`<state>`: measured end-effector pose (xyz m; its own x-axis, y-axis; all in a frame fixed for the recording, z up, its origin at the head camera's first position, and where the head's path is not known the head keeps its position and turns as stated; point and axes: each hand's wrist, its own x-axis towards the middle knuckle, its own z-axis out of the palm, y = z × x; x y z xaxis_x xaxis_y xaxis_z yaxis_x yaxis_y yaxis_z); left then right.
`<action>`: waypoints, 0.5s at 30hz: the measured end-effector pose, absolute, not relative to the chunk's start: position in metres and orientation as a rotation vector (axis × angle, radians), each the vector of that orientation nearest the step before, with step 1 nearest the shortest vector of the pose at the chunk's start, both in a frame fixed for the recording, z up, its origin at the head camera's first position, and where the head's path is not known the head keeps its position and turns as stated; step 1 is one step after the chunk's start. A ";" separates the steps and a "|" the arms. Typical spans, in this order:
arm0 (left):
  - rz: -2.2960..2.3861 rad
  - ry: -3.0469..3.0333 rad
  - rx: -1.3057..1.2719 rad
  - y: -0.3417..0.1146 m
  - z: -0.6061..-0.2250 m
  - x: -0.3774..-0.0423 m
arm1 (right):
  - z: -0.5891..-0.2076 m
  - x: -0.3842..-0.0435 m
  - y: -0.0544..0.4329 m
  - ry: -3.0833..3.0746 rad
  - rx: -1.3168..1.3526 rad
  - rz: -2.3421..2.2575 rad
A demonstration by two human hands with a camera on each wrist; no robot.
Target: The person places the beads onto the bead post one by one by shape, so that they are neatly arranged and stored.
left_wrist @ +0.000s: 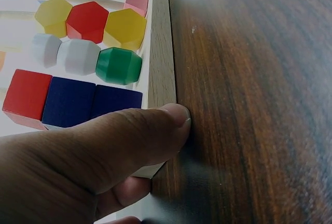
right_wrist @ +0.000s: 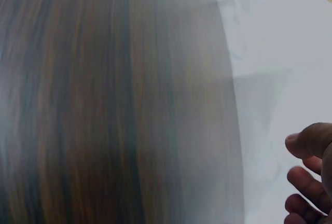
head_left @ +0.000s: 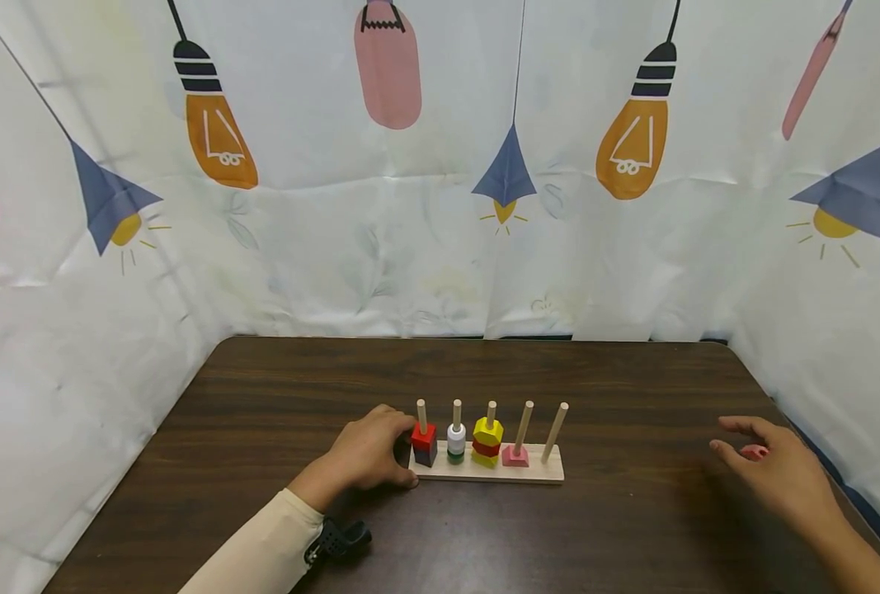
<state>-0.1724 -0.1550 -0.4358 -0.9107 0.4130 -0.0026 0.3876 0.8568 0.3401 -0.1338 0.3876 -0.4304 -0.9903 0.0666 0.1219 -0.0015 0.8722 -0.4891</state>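
Observation:
A wooden peg stacker (head_left: 477, 472) stands on the table, with five upright pegs on a pale base. My left hand (head_left: 369, 450) grips its left end, the thumb (left_wrist: 171, 117) pressed along the near side of the base. Beside that hand, a red block (head_left: 423, 434) tops dark blue cubes (left_wrist: 70, 102) on the first peg. White beads (left_wrist: 80, 56) and a green one (left_wrist: 118, 66) fill the second; yellow and red blocks (head_left: 487, 437) the third. A pink block (head_left: 515, 455) sits on the fourth. My right hand (head_left: 777, 466) hovers near the table's right edge, fingers loosely bent, holding nothing visible.
The dark wood-grain table (head_left: 595, 528) spreads around the stacker. White cloth (head_left: 425, 264) printed with lamps and bulbs hangs behind and along both sides. A black band (head_left: 336, 540) circles my left wrist over a cream sleeve (head_left: 261, 544).

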 end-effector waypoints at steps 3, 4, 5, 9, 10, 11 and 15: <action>0.513 2.956 0.638 -0.155 -0.436 -0.173 | -0.433 -0.132 0.398 -2.891 -0.103 0.730; 0.510 2.957 0.638 -0.155 -0.436 -0.173 | -0.434 -0.132 0.402 -2.887 -0.121 0.720; 0.508 2.958 0.636 -0.155 -0.436 -0.173 | -0.435 -0.131 0.405 -2.881 -0.128 0.709; 0.499 2.959 0.626 -0.154 -0.436 -0.173 | -0.439 -0.131 0.419 -2.852 -0.099 0.652; 0.498 2.959 0.624 -0.154 -0.436 -0.173 | -0.441 -0.131 0.422 -2.845 -0.082 0.638; 0.498 2.959 0.622 -0.154 -0.436 -0.173 | -0.442 -0.131 0.424 -2.843 -0.069 0.622; 0.497 2.955 0.617 -0.154 -0.437 -0.173 | -0.446 -0.132 0.433 -2.858 -0.078 0.587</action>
